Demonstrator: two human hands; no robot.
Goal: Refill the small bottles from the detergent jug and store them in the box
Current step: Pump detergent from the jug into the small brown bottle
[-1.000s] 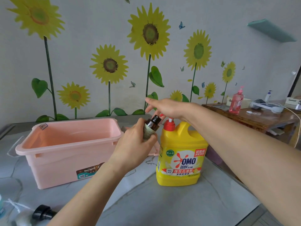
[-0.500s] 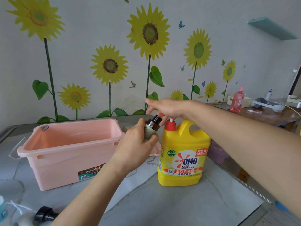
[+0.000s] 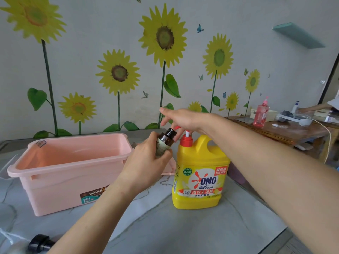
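A yellow OMO detergent jug (image 3: 200,176) with a red pump stands on the grey marbled table. My right hand (image 3: 183,120) rests on top of the pump head, fingers spread; the white pump stem shows beneath it. My left hand (image 3: 146,162) grips a small brown bottle (image 3: 166,142), uncapped and tilted, its mouth right under the red pump spout. A pink storage box (image 3: 69,167) stands to the left with nothing showing inside.
A black bottle cap (image 3: 39,244) lies at the table's near left edge beside a white object. The box's pink lid (image 3: 169,166) lies behind the jug. A wooden side table (image 3: 293,132) at right holds a pink pump bottle (image 3: 260,114) and other items.
The pump head has risen, exposing more white stem under my right hand. The view shifted slightly. The small bottle stays at the spout.
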